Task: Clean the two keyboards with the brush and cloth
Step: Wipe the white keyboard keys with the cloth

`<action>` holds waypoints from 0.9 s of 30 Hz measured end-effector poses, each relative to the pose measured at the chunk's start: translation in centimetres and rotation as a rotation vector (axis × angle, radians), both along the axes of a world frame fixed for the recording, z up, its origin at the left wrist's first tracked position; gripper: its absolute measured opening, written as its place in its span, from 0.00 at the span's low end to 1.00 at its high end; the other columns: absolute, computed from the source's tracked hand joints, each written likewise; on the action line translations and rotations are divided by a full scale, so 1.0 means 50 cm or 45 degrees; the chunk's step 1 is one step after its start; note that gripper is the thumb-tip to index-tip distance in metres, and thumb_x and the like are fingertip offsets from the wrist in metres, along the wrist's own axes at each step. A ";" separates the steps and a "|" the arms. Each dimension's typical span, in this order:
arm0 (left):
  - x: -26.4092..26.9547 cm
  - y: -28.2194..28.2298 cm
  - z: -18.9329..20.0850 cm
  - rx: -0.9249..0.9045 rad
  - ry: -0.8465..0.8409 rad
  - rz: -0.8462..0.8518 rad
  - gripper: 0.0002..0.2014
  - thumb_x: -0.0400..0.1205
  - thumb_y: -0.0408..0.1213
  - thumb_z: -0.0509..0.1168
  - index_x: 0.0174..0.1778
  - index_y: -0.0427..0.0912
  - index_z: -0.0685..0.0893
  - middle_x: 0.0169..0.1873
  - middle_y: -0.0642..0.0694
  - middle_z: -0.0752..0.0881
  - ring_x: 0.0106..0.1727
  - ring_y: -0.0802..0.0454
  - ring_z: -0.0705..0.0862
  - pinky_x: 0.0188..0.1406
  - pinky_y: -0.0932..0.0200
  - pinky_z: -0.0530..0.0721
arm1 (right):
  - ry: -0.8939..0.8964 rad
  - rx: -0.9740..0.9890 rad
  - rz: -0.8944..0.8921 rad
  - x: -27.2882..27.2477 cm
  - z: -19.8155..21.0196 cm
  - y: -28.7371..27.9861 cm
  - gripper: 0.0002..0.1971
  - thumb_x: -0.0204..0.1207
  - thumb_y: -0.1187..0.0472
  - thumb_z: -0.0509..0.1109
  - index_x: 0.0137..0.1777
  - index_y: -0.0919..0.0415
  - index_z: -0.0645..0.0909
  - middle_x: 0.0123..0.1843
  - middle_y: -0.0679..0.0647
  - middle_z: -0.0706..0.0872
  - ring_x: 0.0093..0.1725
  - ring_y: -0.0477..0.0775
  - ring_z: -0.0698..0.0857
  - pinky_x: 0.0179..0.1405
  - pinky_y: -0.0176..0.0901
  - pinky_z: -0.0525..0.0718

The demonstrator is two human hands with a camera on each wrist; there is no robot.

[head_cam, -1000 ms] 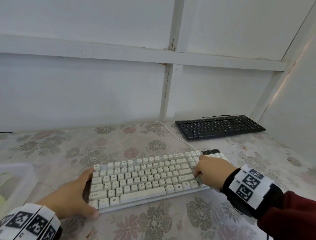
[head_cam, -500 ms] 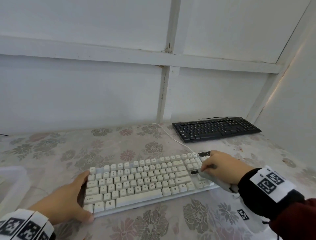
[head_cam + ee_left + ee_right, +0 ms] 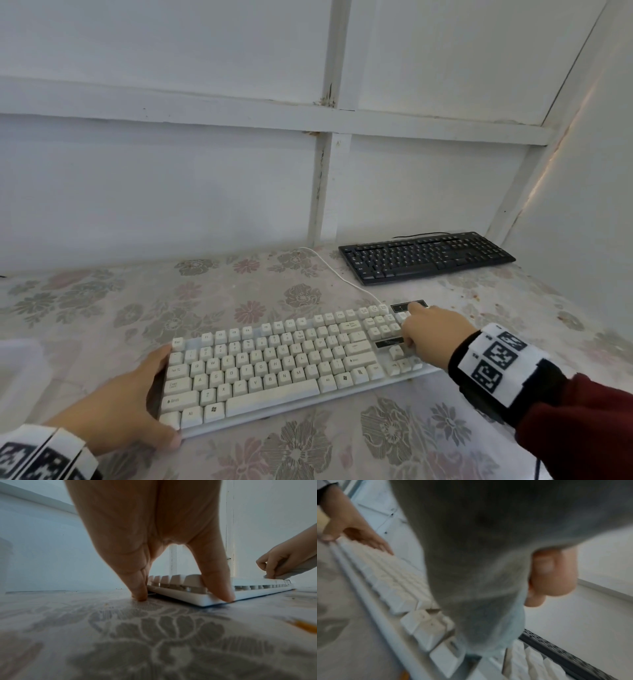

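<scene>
Fig.: L to R across the bench (image 3: pixel 102 308), covered w/ a floral-print plastic sheet. Left hand (image 3: pixel 120 407) braces the left end of the cream-white full-size plastic keyboard (image 3: pixel 274 363): fingers straight along the short edge w/ tips on the bench, thumb (image 3: pixel 214 574) pressed on the near-left corner. Keyboard lies flat, long axis running left-right, right end angled slightly away; space bar toward the person, white cable (image 3: pixel 342 277) leaving the rear edge toward the wall. Right hand (image 3: pixel 431 335) sits over the number-pad end, fingers curled, pinching a pale grey cloth (image 3: pixel 479 574) down onto the keys; cloth hidden in head view, blurred in wrist view. Farther back & right: black flat plastic keyboard (image 3: pixel 424 257), near the wall, well apart from the white one, long axis also left-right, right end angled slightly away.
</scene>
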State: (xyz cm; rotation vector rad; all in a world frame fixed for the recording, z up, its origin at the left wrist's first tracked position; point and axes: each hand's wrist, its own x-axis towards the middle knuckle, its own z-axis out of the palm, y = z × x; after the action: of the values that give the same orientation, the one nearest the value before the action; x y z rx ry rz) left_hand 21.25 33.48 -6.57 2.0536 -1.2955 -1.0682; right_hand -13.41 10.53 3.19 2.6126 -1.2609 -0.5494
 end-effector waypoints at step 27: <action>-0.005 0.001 0.008 0.080 -0.028 0.022 0.79 0.37 0.62 0.84 0.82 0.56 0.45 0.73 0.56 0.72 0.71 0.54 0.75 0.74 0.48 0.73 | -0.178 0.096 -0.053 0.022 0.008 0.027 0.12 0.81 0.60 0.59 0.53 0.57 0.85 0.50 0.52 0.68 0.41 0.56 0.76 0.42 0.43 0.76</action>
State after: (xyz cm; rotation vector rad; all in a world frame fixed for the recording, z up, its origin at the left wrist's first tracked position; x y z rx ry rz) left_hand 21.02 33.53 -6.16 2.1246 -1.2675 -1.0941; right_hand -12.31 11.88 3.61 2.7346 -1.3641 -0.4349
